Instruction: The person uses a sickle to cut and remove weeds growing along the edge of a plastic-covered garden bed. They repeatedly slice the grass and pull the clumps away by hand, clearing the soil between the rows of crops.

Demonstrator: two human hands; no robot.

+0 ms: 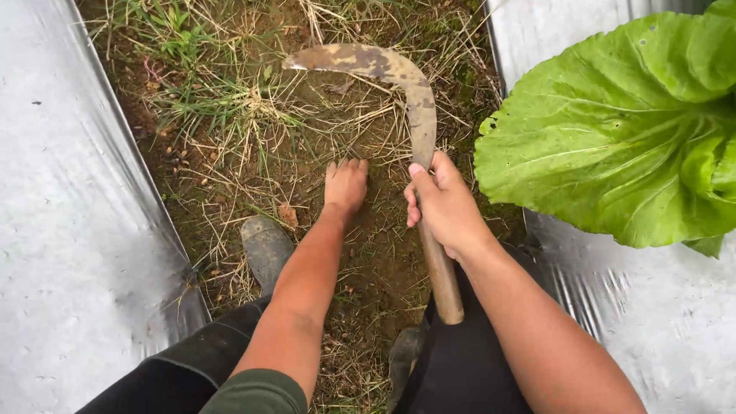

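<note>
One sickle [399,100] is gripped at its wooden handle by the right hand [445,203]; left of it, the left hand [345,184] is pressed onto soil, fingers together, holding nothing. Fingers are best kept clear of the rusty blade, whose tip lies over the dry grass [230,107].

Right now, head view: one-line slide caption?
Right hand grips a rusty sickle by its wooden handle; left hand presses dry grass between silver mulch film beside a leafy cabbage.
</note>
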